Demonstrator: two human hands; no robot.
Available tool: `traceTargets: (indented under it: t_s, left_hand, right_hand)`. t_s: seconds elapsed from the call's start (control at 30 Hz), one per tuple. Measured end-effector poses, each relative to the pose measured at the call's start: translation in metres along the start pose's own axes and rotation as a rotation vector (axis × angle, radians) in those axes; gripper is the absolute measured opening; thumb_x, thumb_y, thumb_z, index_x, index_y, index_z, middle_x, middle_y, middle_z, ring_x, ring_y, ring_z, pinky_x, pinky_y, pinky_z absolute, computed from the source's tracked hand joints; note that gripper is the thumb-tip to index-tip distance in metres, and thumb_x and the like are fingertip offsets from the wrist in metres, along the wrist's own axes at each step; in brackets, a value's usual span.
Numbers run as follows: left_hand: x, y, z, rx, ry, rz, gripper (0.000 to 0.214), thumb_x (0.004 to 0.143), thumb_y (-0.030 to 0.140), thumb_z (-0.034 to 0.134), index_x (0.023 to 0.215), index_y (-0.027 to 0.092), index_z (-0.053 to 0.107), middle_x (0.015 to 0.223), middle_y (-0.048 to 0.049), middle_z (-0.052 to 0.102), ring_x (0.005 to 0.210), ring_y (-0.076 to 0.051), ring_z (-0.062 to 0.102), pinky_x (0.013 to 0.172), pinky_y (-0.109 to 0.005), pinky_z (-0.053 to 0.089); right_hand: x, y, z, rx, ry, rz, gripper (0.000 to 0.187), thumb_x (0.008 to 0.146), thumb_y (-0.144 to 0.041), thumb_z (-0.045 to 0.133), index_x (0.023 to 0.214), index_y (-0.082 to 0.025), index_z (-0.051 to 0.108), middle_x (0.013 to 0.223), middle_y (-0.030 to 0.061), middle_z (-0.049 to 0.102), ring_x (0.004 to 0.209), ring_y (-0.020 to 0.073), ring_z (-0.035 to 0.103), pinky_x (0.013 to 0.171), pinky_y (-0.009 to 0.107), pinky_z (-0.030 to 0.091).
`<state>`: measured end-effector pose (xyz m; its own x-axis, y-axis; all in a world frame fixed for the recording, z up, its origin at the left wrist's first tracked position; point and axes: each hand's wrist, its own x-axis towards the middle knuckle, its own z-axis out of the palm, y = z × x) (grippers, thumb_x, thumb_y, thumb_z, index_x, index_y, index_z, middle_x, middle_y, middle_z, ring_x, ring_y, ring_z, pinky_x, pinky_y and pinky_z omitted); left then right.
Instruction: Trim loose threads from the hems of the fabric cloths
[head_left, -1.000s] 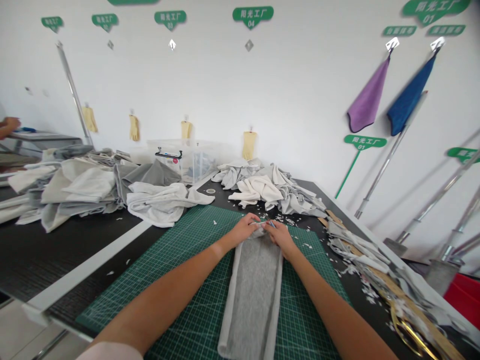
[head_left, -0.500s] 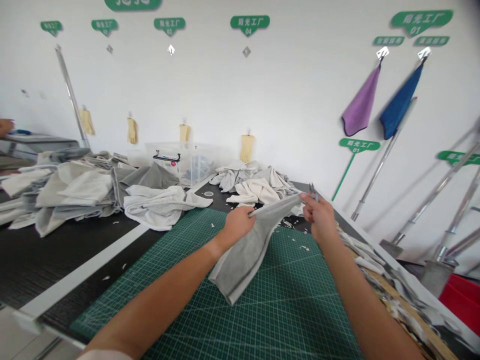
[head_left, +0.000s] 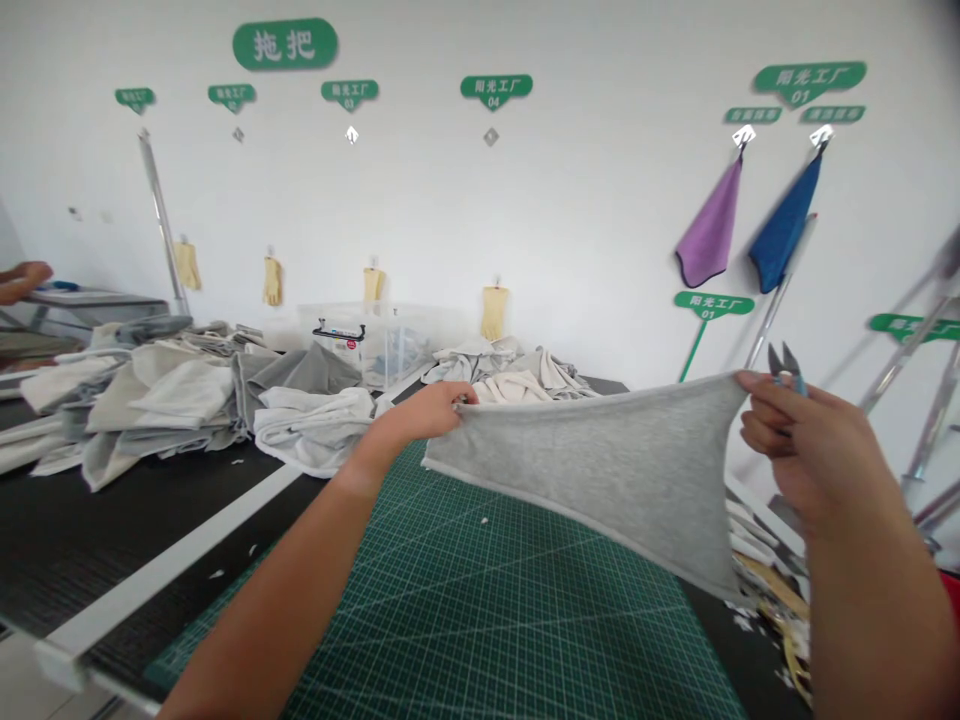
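Note:
I hold a grey cloth (head_left: 615,470) stretched in the air above the green cutting mat (head_left: 480,610). My left hand (head_left: 427,412) pinches its left corner. My right hand (head_left: 810,450) grips the right corner and also holds small thread snips (head_left: 786,364), whose blades point up above my fingers. The cloth hangs slack from the top edge and narrows toward the lower right.
Piles of grey and white cloths (head_left: 172,385) cover the black table at left and behind the mat (head_left: 510,370). A clear plastic box (head_left: 382,335) stands at the back. Cut scraps (head_left: 757,560) lie at the right edge. Another person's hand (head_left: 22,280) shows far left. Purple and blue cloths (head_left: 742,235) hang on the wall.
The cloth lay flat on the mat a second ago. Both hands lifted it by one end and drew apart, the right hand swinging far to the right, so it now hangs stretched.

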<state>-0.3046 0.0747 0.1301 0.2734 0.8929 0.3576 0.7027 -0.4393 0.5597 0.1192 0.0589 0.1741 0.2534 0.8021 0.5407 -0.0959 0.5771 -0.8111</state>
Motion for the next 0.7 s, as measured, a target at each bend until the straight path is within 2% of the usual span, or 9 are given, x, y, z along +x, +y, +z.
traceTargets:
  t_s: [0.1, 0.2, 0.3, 0.43, 0.5, 0.57, 0.63, 0.7]
  left_hand:
    - [-0.008, -0.006, -0.017, -0.183, -0.185, -0.082, 0.037, 0.068, 0.018, 0.073, 0.105, 0.021, 0.069, 0.094, -0.0031, 0.067, 0.083, -0.018, 0.060, 0.069, -0.022, 0.040]
    - [-0.008, -0.018, -0.015, -0.389, -0.288, -0.178, 0.042, 0.069, 0.033, 0.078, 0.109, 0.022, 0.068, 0.098, -0.0034, 0.066, 0.083, -0.017, 0.059, 0.061, -0.020, 0.037]
    - [-0.002, -0.040, 0.008, -0.593, -0.333, -0.251, 0.047, 0.067, 0.043, 0.081, 0.107, 0.019, 0.071, 0.098, -0.0052, 0.067, 0.086, -0.017, 0.060, 0.062, -0.020, 0.039]
    - [0.007, -0.078, 0.057, -0.722, -0.488, -0.356, 0.048, 0.069, 0.055, 0.078, 0.096, 0.016, 0.072, 0.090, -0.0059, 0.067, 0.077, -0.016, 0.059, 0.064, -0.023, 0.042]
    - [0.009, -0.096, 0.079, -0.691, -0.555, -0.411, 0.048, 0.067, 0.056, 0.078, 0.092, 0.016, 0.072, 0.085, -0.0050, 0.066, 0.071, -0.014, 0.057, 0.061, -0.023, 0.042]
    - [0.012, -0.110, 0.094, -0.611, -0.620, -0.465, 0.045, 0.064, 0.050, 0.081, 0.091, 0.017, 0.071, 0.082, -0.0035, 0.064, 0.066, -0.013, 0.054, 0.058, -0.022, 0.041]
    - [0.014, -0.120, 0.103, -0.521, -0.616, -0.508, 0.044, 0.060, 0.040, 0.084, 0.096, 0.018, 0.069, 0.080, -0.0017, 0.061, 0.063, -0.012, 0.051, 0.055, -0.021, 0.040]
    - [0.017, -0.126, 0.106, -0.470, -0.507, -0.523, 0.050, 0.058, 0.031, 0.082, 0.104, 0.020, 0.067, 0.078, 0.0001, 0.059, 0.061, -0.011, 0.049, 0.055, -0.021, 0.039]
  right_hand:
    - [0.004, -0.001, -0.023, -0.104, -0.034, 0.149, 0.035, 0.068, -0.033, 0.088, 0.066, -0.020, 0.055, 0.055, -0.0094, 0.026, 0.041, 0.0009, 0.021, 0.043, 0.028, 0.001]
    - [0.010, 0.008, -0.051, -0.282, -0.101, 0.346, 0.032, 0.068, -0.035, 0.088, 0.068, -0.018, 0.061, 0.052, -0.0096, 0.029, 0.040, 0.0003, 0.023, 0.045, 0.028, 0.001]
    - [0.016, 0.029, -0.079, -0.395, -0.200, 0.532, 0.031, 0.066, -0.032, 0.089, 0.064, -0.017, 0.061, 0.047, -0.0086, 0.034, 0.038, 0.0009, 0.026, 0.044, 0.026, 0.005]
    - [0.022, 0.073, -0.102, -0.490, -0.339, 0.733, 0.024, 0.069, -0.024, 0.085, 0.062, -0.017, 0.063, 0.039, -0.0062, 0.037, 0.035, 0.0021, 0.024, 0.043, 0.024, 0.007]
    - [0.024, 0.099, -0.102, -0.583, -0.376, 0.823, 0.031, 0.069, -0.023, 0.083, 0.052, -0.018, 0.057, 0.035, -0.0044, 0.036, 0.033, 0.0025, 0.022, 0.043, 0.024, 0.005]
    - [0.027, 0.123, -0.094, -0.750, -0.377, 0.829, 0.044, 0.068, -0.022, 0.081, 0.041, -0.020, 0.046, 0.032, -0.0017, 0.035, 0.031, 0.0041, 0.022, 0.042, 0.025, 0.006]
    - [0.029, 0.146, -0.076, -0.904, -0.369, 0.726, 0.046, 0.065, -0.021, 0.078, 0.037, -0.021, 0.042, 0.031, -0.0009, 0.035, 0.030, 0.0075, 0.026, 0.040, 0.026, 0.011]
    - [0.027, 0.166, -0.048, -0.982, -0.393, 0.576, 0.037, 0.063, -0.025, 0.076, 0.040, -0.021, 0.048, 0.035, -0.0011, 0.040, 0.033, 0.0105, 0.033, 0.040, 0.026, 0.016]
